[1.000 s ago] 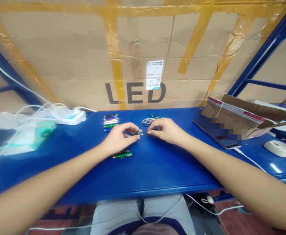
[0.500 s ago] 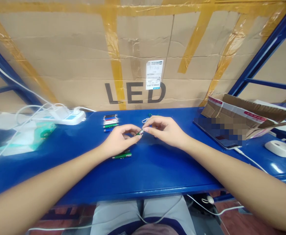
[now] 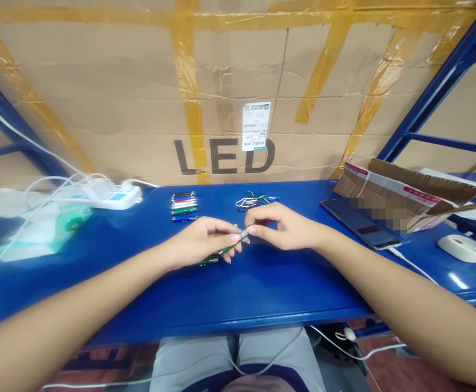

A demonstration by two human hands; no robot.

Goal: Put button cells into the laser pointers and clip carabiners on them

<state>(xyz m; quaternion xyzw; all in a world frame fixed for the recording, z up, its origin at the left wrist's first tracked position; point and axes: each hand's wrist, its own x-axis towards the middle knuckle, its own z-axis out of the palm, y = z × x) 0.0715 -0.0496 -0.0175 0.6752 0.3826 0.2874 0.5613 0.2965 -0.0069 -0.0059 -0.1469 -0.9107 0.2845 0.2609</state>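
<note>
Left hand (image 3: 205, 238), mine: thumb and fingers pinching a slim green tube (image 3: 227, 249), held above the table at a slant, its silvery ringed end (image 3: 243, 234) pointing up toward my other hand; remaining fingertips spread loosely beneath it

Right hand (image 3: 282, 226), mine: thumb and forefinger brought together at the silvery ringed end, grasping its tip; other fingers curled, partly hidden

Second green tube (image 3: 209, 261): lying on the table just below my left hand, which covers part of it

Row of slim tubes (image 3: 184, 203): beyond my left hand, laid side by side; black farthest, blue nearest, with red, silvery and green among those between

Thin cords (image 3: 256, 201): a small tangle in green, white and dark colours, just beyond my right hand

Table (image 3: 262, 296): blue, glossy, beneath all the above

To my right: dark phone (image 3: 360, 224), part of it pixelated, with a white cable (image 3: 415, 267) at its near end; low cardboard box (image 3: 405, 190) behind it; white mouse (image 3: 465, 247) farther right

To my left: white power strip (image 3: 119, 198) with plugs and cables; green-and-white soft packet (image 3: 58, 228) before it

Behind: large carton (image 3: 140, 109), lettered LED, bearing brown tape and a white label (image 3: 256, 126)
</note>
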